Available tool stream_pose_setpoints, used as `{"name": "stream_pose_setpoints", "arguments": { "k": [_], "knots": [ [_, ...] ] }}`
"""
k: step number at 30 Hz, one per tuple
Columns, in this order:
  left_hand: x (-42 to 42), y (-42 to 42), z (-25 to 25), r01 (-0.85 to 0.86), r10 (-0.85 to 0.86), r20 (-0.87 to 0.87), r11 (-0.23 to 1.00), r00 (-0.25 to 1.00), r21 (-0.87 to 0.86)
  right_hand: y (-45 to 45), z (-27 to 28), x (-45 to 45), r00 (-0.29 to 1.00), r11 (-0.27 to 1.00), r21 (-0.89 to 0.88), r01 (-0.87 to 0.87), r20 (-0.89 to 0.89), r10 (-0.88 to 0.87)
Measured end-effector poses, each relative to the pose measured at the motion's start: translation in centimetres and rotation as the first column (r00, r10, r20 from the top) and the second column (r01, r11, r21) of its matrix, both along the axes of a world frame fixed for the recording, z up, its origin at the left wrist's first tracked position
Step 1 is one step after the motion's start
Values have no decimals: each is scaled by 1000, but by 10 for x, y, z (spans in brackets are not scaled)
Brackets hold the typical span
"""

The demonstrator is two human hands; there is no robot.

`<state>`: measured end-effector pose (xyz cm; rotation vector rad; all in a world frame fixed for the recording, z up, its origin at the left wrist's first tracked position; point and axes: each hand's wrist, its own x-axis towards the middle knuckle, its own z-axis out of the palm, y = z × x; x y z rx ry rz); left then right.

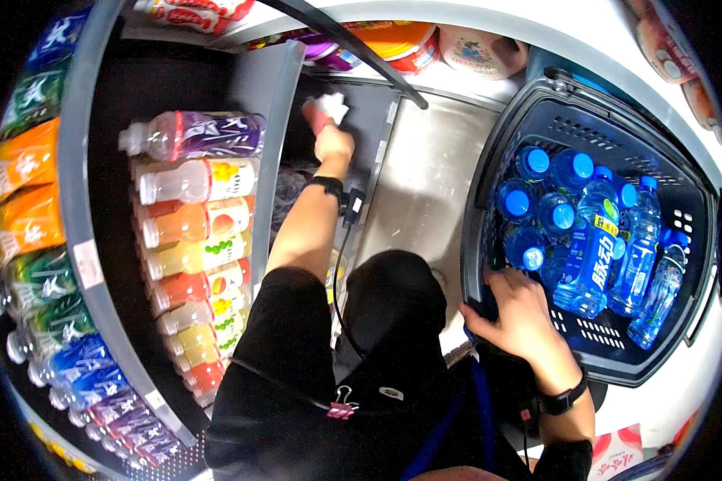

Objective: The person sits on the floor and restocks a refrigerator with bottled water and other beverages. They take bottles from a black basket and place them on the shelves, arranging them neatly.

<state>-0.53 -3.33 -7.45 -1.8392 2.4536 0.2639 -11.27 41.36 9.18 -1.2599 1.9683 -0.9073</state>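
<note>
My left hand [335, 144] reaches over the dark lower shelf [361, 114]. It holds a crumpled white and pinkish wipe or cloth [328, 108], blurred and close to the shelf surface. My right hand [517, 309] rests on the near left rim of a dark plastic shopping basket [629, 368], fingers curled over its edge. Inside the basket, several clear bottles with blue caps stand upright. A Mizone-style blue-labelled bottle [592, 252] leans among them, and a slimmer bottle [659, 294] lies tilted near the right wall.
Left of my arm, a shelf bears a row of fruit drink bottles [222, 219] and a purple-labelled bottle [216, 135]. Farther left are orange, green and blue drink bottles [27, 216] behind a grey shelf edge [90, 264]. Tubs [397, 42] and a jug [481, 51] line the far shelf.
</note>
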Motion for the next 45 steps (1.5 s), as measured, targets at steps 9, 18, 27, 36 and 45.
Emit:
{"name": "stream_pose_setpoints", "arguments": {
  "k": [9,18,27,36,45],
  "knots": [
    [38,-169,-110,283,-290,78,955,954,87,-8,-3,-7,995,988,-129,-88,42,94],
    [59,-200,-90,325,-217,613,943,760,-69,-10,-5,-10,994,994,-49,-93,49,95],
    [-35,15,-27,488,-514,91,847,853,211,-9,-8,-3,997,996,-36,-82,4,82],
    [54,-142,-72,-20,-160,460,932,874,362,-9,-5,-7,996,997,-38,-67,50,69],
    [-35,29,26,144,37,-366,879,930,454,-3,-8,-2,1000,995,-96,1,-13,-2]
  ]
}}
